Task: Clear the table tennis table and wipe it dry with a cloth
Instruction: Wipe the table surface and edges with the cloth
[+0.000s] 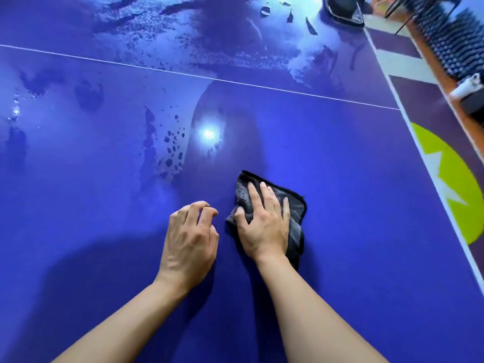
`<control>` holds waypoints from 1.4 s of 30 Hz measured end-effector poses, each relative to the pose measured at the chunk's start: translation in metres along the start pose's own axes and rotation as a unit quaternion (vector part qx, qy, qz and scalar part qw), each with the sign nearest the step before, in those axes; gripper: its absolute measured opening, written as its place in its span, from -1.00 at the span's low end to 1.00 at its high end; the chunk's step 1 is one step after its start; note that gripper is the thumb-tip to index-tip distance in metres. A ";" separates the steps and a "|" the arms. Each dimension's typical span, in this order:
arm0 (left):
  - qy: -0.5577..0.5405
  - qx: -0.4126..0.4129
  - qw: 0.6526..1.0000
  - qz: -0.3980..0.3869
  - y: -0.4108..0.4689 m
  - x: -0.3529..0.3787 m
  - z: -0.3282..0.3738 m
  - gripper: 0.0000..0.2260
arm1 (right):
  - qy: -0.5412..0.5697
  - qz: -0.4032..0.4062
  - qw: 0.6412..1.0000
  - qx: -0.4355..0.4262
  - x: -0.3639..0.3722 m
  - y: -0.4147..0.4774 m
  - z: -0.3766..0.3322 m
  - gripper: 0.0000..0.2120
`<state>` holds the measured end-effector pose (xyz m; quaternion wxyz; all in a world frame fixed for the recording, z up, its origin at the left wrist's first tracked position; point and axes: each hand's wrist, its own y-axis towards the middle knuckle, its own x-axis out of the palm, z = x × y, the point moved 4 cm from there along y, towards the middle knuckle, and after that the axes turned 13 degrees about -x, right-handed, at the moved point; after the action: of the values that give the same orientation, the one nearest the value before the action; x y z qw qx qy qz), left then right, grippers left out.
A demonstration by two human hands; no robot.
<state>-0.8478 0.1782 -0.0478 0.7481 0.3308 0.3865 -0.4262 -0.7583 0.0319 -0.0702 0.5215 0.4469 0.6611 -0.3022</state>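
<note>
Head view: I see right hand [262,224] pressing flat on cloth [297,213], lower centre; left hand [190,239] loosely curled, empty.

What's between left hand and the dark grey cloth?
Head view: only a narrow bare strip of blue table top separates left hand and dark grey cloth.

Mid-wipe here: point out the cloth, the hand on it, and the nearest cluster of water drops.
cloth [297,231]: head view, bare dark fold right of the hand.
right hand [264,226]: head view, back of the hand, pressing the cloth.
water drops [170,161]: head view, a large drop in the beaded cluster.
</note>
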 end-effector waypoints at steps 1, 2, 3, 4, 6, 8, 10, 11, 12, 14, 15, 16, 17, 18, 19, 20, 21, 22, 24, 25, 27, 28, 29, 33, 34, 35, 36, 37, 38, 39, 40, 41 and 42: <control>0.000 0.003 1.000 -0.005 0.007 0.005 0.006 -0.78 | 0.000 0.001 1.000 -0.002 -0.002 0.011 0.010 -0.34; 0.000 0.007 1.000 -0.008 0.014 0.011 0.011 -0.78 | 0.001 0.006 1.000 -0.003 -0.004 0.023 0.020 -0.34; 0.000 0.009 1.000 -0.011 0.022 0.018 0.016 -0.78 | 0.003 0.013 1.000 -0.005 -0.005 0.035 0.030 -0.35; 0.000 0.011 1.000 -0.014 0.029 0.025 0.021 -0.78 | 0.007 0.021 1.000 -0.007 -0.007 0.048 0.039 -0.36; 0.004 0.010 1.000 -0.019 0.047 0.041 0.033 -0.78 | 0.015 0.031 0.999 -0.016 -0.009 0.075 0.060 -0.38; 0.011 0.003 1.000 -0.013 0.066 0.057 0.046 -0.78 | 0.017 0.045 0.998 -0.034 -0.011 0.106 0.082 -0.41; 0.019 -0.007 1.000 -0.004 0.083 0.069 0.061 -0.76 | 0.019 0.061 0.997 -0.049 -0.014 0.138 0.105 -0.42; 0.023 -0.015 1.000 0.004 0.094 0.076 0.068 -0.75 | 0.020 0.067 0.996 -0.052 -0.015 0.157 0.117 -0.42; 0.027 -0.028 0.999 0.013 0.105 0.082 0.074 -0.73 | 0.023 0.071 0.996 -0.052 -0.016 0.176 0.127 -0.42; 0.042 -0.056 0.997 0.024 0.125 0.094 0.082 -0.68 | 0.021 0.082 0.996 -0.034 -0.016 0.209 0.145 -0.43; 0.054 -0.074 0.996 0.025 0.132 0.100 0.084 -0.65 | 0.020 0.087 0.996 -0.020 -0.016 0.225 0.151 -0.44; 0.064 -0.092 0.993 0.024 0.137 0.103 0.084 -0.62 | 0.020 0.093 0.995 -0.003 -0.015 0.241 0.154 -0.45; 0.074 -0.105 0.992 0.020 0.141 0.105 0.084 -0.59 | 0.021 0.097 0.995 0.015 -0.013 0.256 0.155 -0.47; 0.084 -0.112 0.990 0.015 0.143 0.107 0.085 -0.57 | 0.023 0.098 0.994 0.029 -0.011 0.272 0.155 -0.49; 0.091 -0.115 0.989 0.013 0.143 0.108 0.086 -0.56 | 0.021 0.096 0.994 0.037 -0.011 0.287 0.155 -0.50; 0.095 -0.115 0.989 0.013 0.142 0.109 0.086 -0.55 | 0.018 0.091 0.995 0.040 -0.010 0.301 0.154 -0.49; 0.095 -0.117 0.988 0.013 0.141 0.109 0.086 -0.55 | 0.019 0.084 0.995 0.045 -0.009 0.315 0.151 -0.48; 0.097 -0.120 0.988 0.015 0.142 0.109 0.086 -0.55 | 0.022 0.075 0.996 0.049 -0.008 0.328 0.145 -0.47; 0.109 -0.119 0.987 0.017 0.142 0.109 0.086 -0.55 | 0.017 0.051 0.998 0.035 -0.002 0.345 0.123 -0.44; 0.113 -0.117 0.987 0.016 0.142 0.109 0.086 -0.55 | 0.010 0.037 0.999 -0.001 0.004 0.351 0.106 -0.44; 0.120 -0.111 0.986 0.015 0.142 0.109 0.086 -0.55 | 0.010 -0.002 0.992 -0.124 0.016 0.354 0.062 -0.44; 0.124 -0.108 0.986 0.014 0.142 0.109 0.087 -0.55 | 0.021 -0.026 0.981 -0.190 0.021 0.352 0.041 -0.44; 0.123 -0.110 0.986 0.013 0.142 0.109 0.087 -0.55 | 0.036 -0.046 0.968 -0.243 0.026 0.348 0.023 -0.45; 0.124 -0.114 0.986 0.012 0.144 0.110 0.087 -0.56 | 0.071 -0.068 0.944 -0.314 0.028 0.344 0.012 -0.48; 0.122 -0.118 0.986 0.013 0.144 0.110 0.087 -0.56 | 0.072 -0.061 0.946 -0.310 0.026 0.344 0.021 -0.48; 0.122 -0.119 0.985 0.014 0.144 0.110 0.086 -0.56 | 0.070 -0.049 0.952 -0.294 0.022 0.343 0.034 -0.47; 0.124 -0.118 0.985 0.011 0.144 0.110 0.086 -0.56 | 0.064 -0.034 0.961 -0.267 0.017 0.340 0.053 -0.46; 0.122 -0.117 0.986 0.008 0.144 0.110 0.086 -0.56 | 0.054 -0.016 0.970 -0.235 0.010 0.337 0.077 -0.43; 0.119 -0.116 0.986 0.007 0.144 0.109 0.086 -0.56 | 0.047 0.000 0.979 -0.196 0.003 0.334 0.104 -0.40; 0.115 -0.115 0.987 0.009 0.144 0.110 0.086 -0.56 | 0.040 0.011 0.987 -0.156 -0.006 0.326 0.132 -0.37; 0.111 -0.113 0.987 0.010 0.144 0.110 0.086 -0.57 | 0.027 0.010 0.993 -0.117 -0.015 0.316 0.156 -0.37; 0.107 -0.113 0.988 0.009 0.143 0.110 0.086 -0.57 | 0.011 -0.001 0.996 -0.089 -0.020 0.305 0.172 -0.36; 0.103 -0.114 0.988 0.009 0.143 0.109 0.087 -0.58 | -0.005 -0.015 0.997 -0.075 -0.022 0.296 0.177 -0.35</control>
<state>-0.6576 0.1250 -0.0761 0.7406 0.2890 0.5049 -0.3363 -0.4143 -0.0034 -0.0779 0.5522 0.3951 0.6858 -0.2620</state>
